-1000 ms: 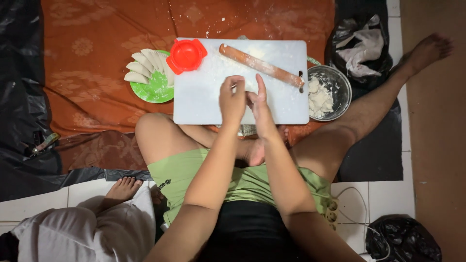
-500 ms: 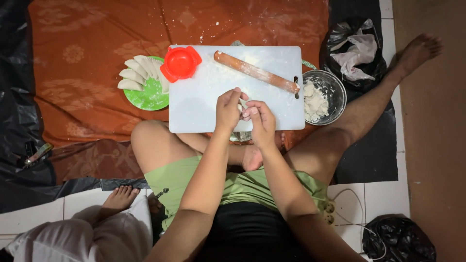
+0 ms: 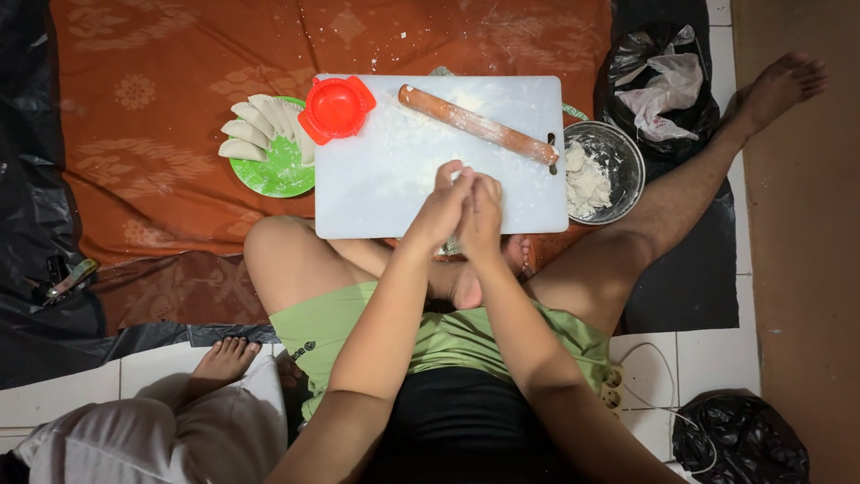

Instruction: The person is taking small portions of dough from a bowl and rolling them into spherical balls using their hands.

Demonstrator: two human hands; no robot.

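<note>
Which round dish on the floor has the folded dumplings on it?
The green plate left of the white board holds the folded dumplings. The metal bowl on the right holds only lumps of dough.

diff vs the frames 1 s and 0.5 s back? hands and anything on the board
The left hand and right hand drew back from mid-board to the near edge of the white cutting board and now press together, palm to palm; whatever sits between them is hidden. Unmoved: rolling pin, red press mould, green plate of folded dumplings, metal bowl of dough. The camera view shifted slightly.
</note>
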